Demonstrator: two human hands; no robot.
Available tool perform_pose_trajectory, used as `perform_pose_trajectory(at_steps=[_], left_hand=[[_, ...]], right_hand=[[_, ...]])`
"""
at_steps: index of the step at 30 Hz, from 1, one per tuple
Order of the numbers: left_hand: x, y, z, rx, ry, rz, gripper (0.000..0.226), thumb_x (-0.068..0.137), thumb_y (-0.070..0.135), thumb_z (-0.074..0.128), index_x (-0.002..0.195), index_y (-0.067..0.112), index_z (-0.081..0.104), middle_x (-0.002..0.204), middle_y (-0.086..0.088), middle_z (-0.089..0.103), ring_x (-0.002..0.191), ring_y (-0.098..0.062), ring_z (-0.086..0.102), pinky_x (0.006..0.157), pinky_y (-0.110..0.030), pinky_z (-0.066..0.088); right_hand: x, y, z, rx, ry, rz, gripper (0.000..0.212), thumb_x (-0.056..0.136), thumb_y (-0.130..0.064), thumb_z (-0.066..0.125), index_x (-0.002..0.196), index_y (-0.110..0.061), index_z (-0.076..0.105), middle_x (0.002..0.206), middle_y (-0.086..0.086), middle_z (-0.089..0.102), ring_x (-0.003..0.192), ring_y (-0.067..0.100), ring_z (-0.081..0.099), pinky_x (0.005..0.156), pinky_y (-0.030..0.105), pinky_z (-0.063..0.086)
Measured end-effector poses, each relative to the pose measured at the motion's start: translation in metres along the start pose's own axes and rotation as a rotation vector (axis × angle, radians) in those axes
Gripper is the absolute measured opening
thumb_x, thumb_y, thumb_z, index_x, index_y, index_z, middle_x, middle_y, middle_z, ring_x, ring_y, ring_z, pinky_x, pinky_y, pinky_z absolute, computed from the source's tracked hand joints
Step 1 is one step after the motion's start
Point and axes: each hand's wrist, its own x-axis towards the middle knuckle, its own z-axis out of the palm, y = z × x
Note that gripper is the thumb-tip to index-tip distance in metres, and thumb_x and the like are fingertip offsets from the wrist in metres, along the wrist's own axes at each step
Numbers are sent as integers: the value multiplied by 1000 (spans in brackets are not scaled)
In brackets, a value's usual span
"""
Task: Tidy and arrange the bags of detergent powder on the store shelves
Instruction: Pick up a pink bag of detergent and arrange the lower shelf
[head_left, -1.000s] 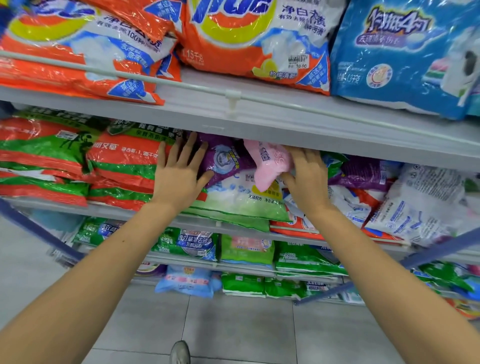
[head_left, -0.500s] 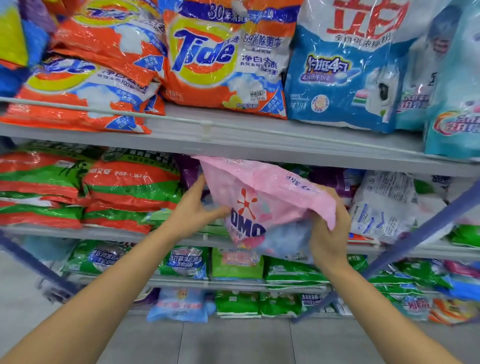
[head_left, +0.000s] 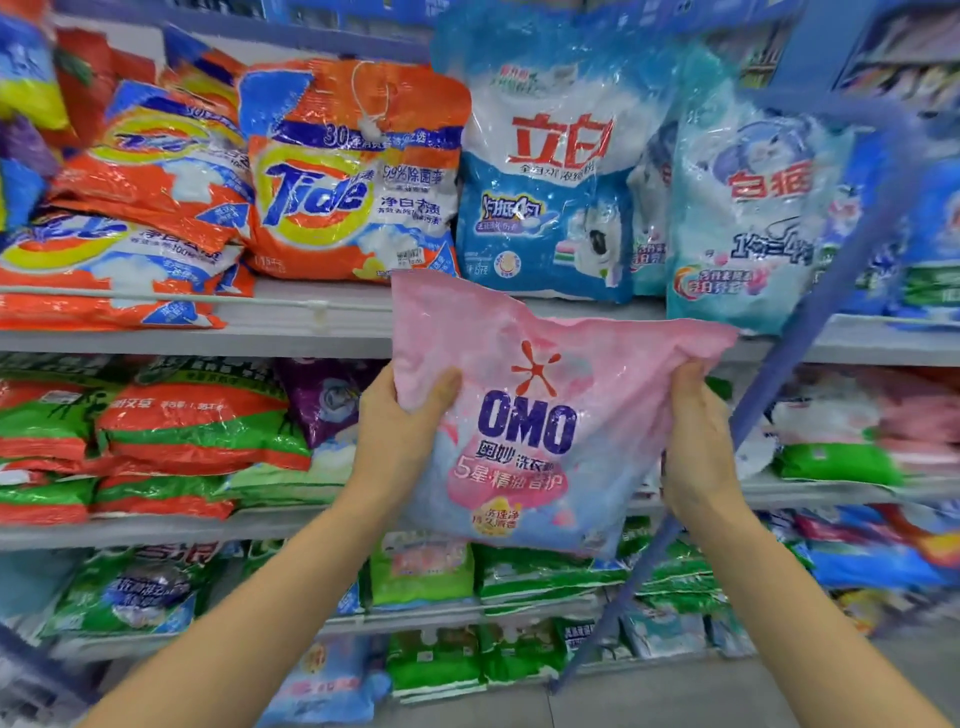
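Observation:
A pink OMO detergent bag (head_left: 524, 415) hangs upright in front of the shelves, its front label facing me. My left hand (head_left: 395, 426) grips its left edge, thumb over the front. Its right edge is gripped by my right hand (head_left: 696, 447), just under the crumpled top corner. The bag is clear of the middle shelf (head_left: 156, 525) and covers part of the row behind it. An upright orange Tide bag (head_left: 353, 171) and a blue-and-white bag (head_left: 545, 171) stand on the upper shelf (head_left: 311, 322) just above.
Red-and-green bags (head_left: 197, 431) are stacked on the middle shelf at left, a purple bag (head_left: 332, 400) beside them. Green and blue bags fill the lower shelves (head_left: 467, 577). A slanted blue metal bar (head_left: 810, 332) crosses in front at right. Grey floor tiles lie below.
The pink bag came out of the middle shelf, where it was wedged among others, and rose upright. Both hands shifted from pushing bags to holding its two sides. The view tilted up.

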Motion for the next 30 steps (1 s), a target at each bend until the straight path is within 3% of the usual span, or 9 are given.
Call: perform_pose_trajectory(at_steps=[3,7,11,14,18,21,23,25,30], left_hand=[[0,19,21,22,-15,93,10,82,24,70,82,25,61,79,9,67,63,8,60,61,-8,44],[6,33,54,29,-33,140,38,68,47,72,87,15,64,82,2,68,69,-3,59,66,-21,46],[3,51,92,-46,-147,150,60,61,63,74,92,12,67,86,-2,71,77,-16,65,71,-32,51],[-2,62,125,-139,-241,94,44,59,49,72,84,14,67,77,2,72,69,-11,67,64,-27,53],[-8,70,169,-241,-329,80,28,60,41,73,78,21,65,68,10,72,64,-4,67,57,-18,51],[-13,73,201,-297,-364,65,29,61,43,73,75,19,65,72,4,71,69,-14,67,65,-30,54],[-19,75,223,-331,-393,68,30,61,43,72,76,18,66,73,4,71,67,-11,65,65,-29,53],[-27,78,245,-341,-437,91,33,64,43,72,83,16,67,80,1,72,73,-12,66,68,-27,53],[-53,80,307,-346,-530,94,26,67,41,70,80,19,66,72,8,71,66,-1,65,59,-13,49]], right_hand=[[-1,-11,-22,45,94,1,33,99,-36,34,80,-23,58,66,-18,62,62,-8,56,59,13,43],[2,-27,-50,111,215,26,33,96,-38,40,84,-18,64,80,-8,70,80,7,65,75,23,52],[3,-42,-83,144,404,-1,35,98,-32,43,76,-13,62,66,-8,70,68,7,66,66,21,53],[2,-51,-110,167,490,0,35,96,-35,45,82,-10,65,84,5,70,87,23,64,84,39,50],[-1,-66,-144,206,595,-23,31,97,-32,45,105,-9,64,107,7,68,107,22,62,99,41,46],[-6,-71,-170,243,659,-112,26,92,-39,53,93,-17,67,100,4,66,98,19,59,89,38,48],[-11,-74,-186,214,674,-180,37,75,-58,66,76,-22,62,86,9,54,86,21,49,79,38,40],[-15,-75,-206,204,705,-201,62,57,-70,73,87,-18,59,94,9,48,87,22,43,77,41,35],[-16,-79,-273,208,819,-229,82,49,-70,79,87,-1,57,89,14,43,89,23,39,77,41,30]])
